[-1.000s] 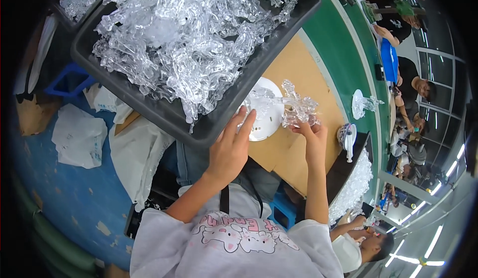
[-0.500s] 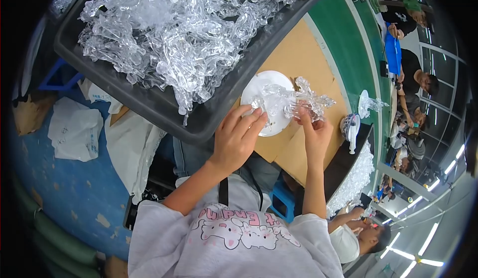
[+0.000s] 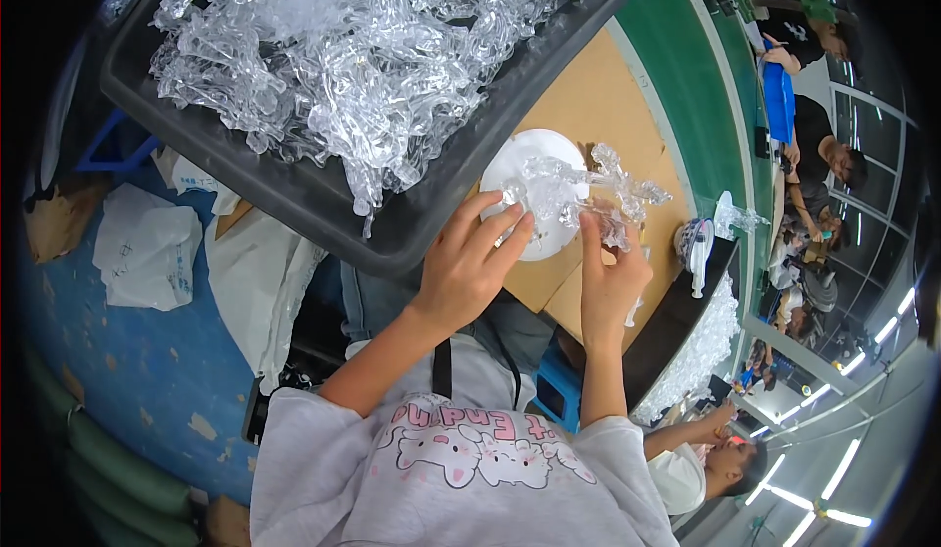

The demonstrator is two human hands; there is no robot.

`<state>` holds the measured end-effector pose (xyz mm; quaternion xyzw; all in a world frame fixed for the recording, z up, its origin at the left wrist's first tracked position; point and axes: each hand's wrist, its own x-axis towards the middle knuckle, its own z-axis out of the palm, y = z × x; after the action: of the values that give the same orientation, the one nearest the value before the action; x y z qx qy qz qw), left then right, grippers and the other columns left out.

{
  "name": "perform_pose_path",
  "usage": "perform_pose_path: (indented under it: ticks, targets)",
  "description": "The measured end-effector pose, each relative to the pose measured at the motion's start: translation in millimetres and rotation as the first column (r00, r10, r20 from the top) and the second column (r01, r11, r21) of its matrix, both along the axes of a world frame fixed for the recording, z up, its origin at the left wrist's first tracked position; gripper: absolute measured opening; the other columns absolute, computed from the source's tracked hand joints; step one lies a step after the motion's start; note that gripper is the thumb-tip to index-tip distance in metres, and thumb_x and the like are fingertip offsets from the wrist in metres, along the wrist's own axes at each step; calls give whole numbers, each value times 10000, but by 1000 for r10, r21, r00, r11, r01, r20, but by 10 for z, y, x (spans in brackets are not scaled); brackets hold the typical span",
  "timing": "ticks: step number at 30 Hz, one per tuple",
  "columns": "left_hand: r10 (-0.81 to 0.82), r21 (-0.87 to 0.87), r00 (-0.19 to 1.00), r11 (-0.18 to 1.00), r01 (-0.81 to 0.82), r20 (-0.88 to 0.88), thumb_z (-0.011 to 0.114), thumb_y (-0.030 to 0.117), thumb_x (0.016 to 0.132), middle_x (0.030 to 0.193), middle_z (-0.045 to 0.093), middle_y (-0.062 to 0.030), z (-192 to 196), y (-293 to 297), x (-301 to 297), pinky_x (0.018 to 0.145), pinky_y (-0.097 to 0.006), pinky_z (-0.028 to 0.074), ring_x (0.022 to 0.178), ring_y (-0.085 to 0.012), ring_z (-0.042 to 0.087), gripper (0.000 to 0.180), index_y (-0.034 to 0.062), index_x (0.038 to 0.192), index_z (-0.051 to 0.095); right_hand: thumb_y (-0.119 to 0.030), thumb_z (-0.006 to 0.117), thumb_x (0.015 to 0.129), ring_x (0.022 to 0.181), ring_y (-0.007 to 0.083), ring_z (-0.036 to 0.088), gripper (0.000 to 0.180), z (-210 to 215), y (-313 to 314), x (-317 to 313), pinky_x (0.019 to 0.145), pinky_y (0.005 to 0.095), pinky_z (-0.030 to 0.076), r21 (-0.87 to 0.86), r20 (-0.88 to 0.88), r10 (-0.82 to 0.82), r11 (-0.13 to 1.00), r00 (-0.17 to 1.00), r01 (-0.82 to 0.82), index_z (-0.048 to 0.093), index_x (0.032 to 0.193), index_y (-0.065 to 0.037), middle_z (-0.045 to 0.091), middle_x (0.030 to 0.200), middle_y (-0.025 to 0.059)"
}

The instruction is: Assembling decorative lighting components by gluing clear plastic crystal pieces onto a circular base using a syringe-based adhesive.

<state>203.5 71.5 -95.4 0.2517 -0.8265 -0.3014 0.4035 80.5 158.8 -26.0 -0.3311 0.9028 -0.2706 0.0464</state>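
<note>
A branching clear plastic part (image 3: 627, 189) lies over the right side of a round white plate (image 3: 539, 142). My right hand (image 3: 616, 277) pinches its near end between thumb and fingers. My left hand (image 3: 470, 261) reaches over the plate's left edge, fingertips closed on a rounded end of clear plastic (image 3: 513, 191). Whether both ends belong to one piece, I cannot tell. More clear plastic (image 3: 549, 173) shows between the hands, above the plate. A small clear piece (image 3: 633, 312) is beside my right wrist on the brown board.
A big black tray (image 3: 392, 243) heaped with clear plastic parts (image 3: 343, 67) stands at the upper left. Brown board (image 3: 588, 86) covers the worktop by the green surface (image 3: 676, 47). On the right are a patterned bowl (image 3: 694, 243), a clear pile (image 3: 691, 361) and a nearby person (image 3: 720, 459).
My right hand has shifted slightly left, with its fingers lower on the plastic part. The small clear piece beside its wrist now shows. My left hand stays nearly in place, its fingers slightly changed.
</note>
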Motion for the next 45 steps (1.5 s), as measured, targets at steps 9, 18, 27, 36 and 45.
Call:
perform_pose_path:
  ticks: [9,18,27,36,45]
  targets:
    - [-40,-93,999,995,38,-18,632,72,723,1034,586,-25,-11,-100,115,810,-332,484,1054,-245,536,231,78,950,669,-142,654,859,768,219,677,218,-79,-62,142,687,303,506,99,-174,92,992,981,-75,639,1025,-1,684,874,141]
    - [-149,-88,984,984,158,97,688,49,705,1030,584,-41,-47,-152,15,1038,-528,290,1116,-242,536,255,91,955,657,-197,731,766,912,319,605,359,-45,181,4,750,402,471,-8,-285,-15,1000,958,13,624,1071,-40,628,941,169]
    - [-178,-69,981,981,183,73,672,-40,710,1088,570,-86,10,8,-88,1007,-519,325,1142,-295,529,214,43,899,617,-120,668,787,722,200,605,225,999,2222,-987,679,314,478,-81,-432,-366,926,824,368,668,1008,-80,640,911,73]
    - [-49,-121,989,990,66,137,694,20,743,1168,544,-110,62,260,-305,918,-423,372,1076,-323,487,229,36,963,633,-180,712,740,846,225,598,242,658,2573,-1779,738,330,486,363,-411,-41,909,911,205,656,972,-144,589,936,42]
    - [-70,-149,986,984,92,148,700,60,764,1211,513,-126,195,252,-108,985,-480,320,1136,-314,482,284,76,1042,646,-104,675,778,763,200,641,169,620,2545,-1729,695,307,494,239,-200,-175,945,964,221,621,923,-37,659,909,88]
